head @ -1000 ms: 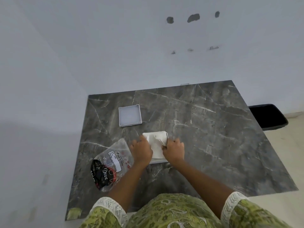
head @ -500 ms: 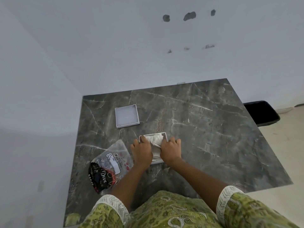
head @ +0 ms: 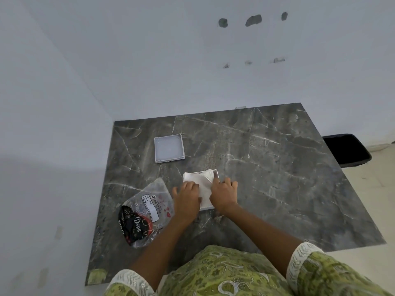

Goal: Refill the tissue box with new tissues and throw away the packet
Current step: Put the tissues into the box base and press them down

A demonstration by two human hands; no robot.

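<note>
A white square tissue box (head: 215,173) sits on the dark marble table (head: 267,171) just in front of me, with a stack of white tissues (head: 199,180) in it. My left hand (head: 186,198) lies flat on the left part of the stack. My right hand (head: 223,194) presses on the stack's right side, fingers curled at the box's right rim. The tissues' far right corner is folded up. The clear plastic packet (head: 145,212), printed black and red, lies crumpled at my left. The box's white lid (head: 169,148) rests upturned farther back.
A black bin (head: 347,150) stands on the floor beyond the table's right edge. White walls close the table's far and left sides. My green patterned clothing fills the bottom of the view.
Both hands have kept pressing the tissues in the box, shifting slightly. My head camera moved a little; the packet and lid have not moved.
</note>
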